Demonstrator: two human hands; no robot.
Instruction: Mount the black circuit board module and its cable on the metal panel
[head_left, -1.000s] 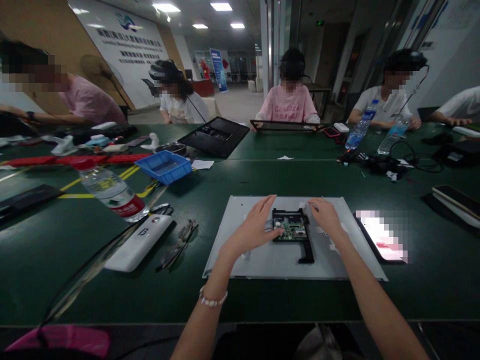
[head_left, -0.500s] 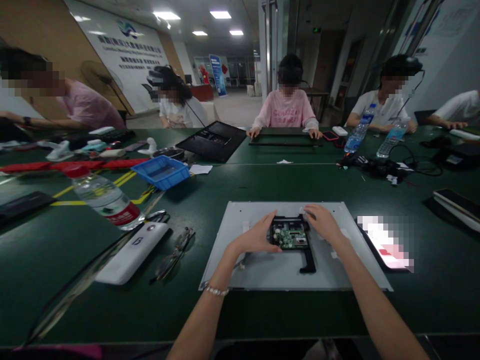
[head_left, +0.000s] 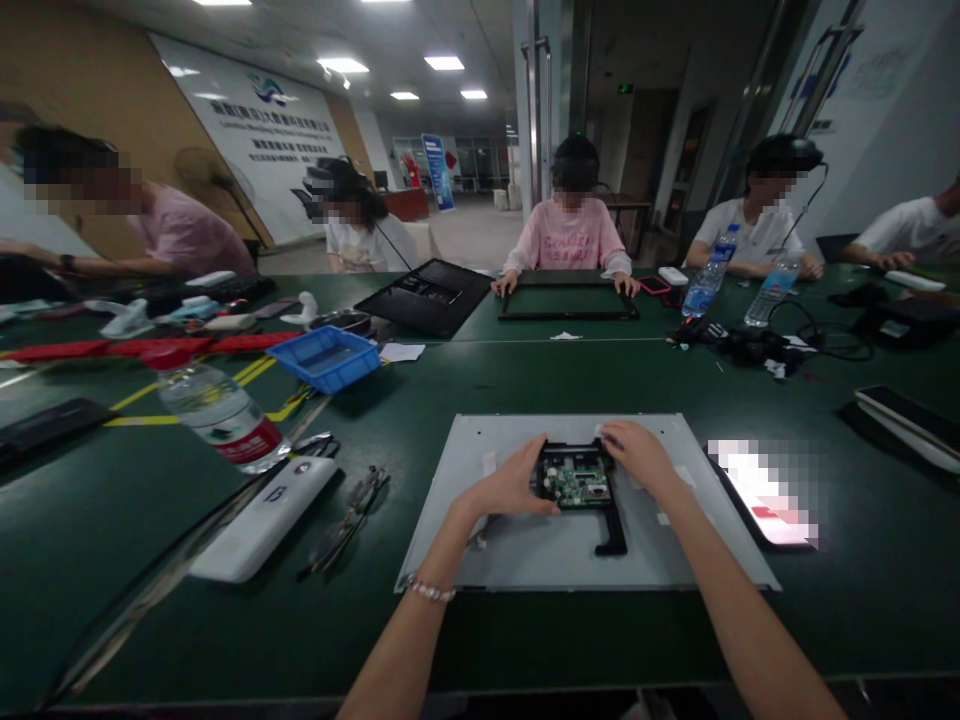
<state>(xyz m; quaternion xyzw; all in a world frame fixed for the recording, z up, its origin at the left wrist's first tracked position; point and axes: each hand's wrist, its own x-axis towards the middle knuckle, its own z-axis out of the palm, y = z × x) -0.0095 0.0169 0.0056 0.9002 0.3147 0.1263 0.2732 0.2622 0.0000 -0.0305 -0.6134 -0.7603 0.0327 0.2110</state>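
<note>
A green circuit board sits inside a black plastic frame, which has an arm reaching toward me on its right side. The frame rests on a pale grey flat panel lying on the table. My left hand grips the frame's left side, thumb near its lower corner and fingers at the upper one. At the top right corner of the frame, my right hand has its fingers bent and closed on the edge, beside a small bit of white. The undersides of both hands' fingers are hidden.
Left of the panel lie glasses, a white power bank and a tilted water bottle. A blue tray stands farther back. A lit phone is at the right. Across the table, a person holds a black frame.
The view has shifted slightly, with the scene sitting a little lower. My hands keep nearly the same hold on the frame. The person opposite has tilted their black frame up.
</note>
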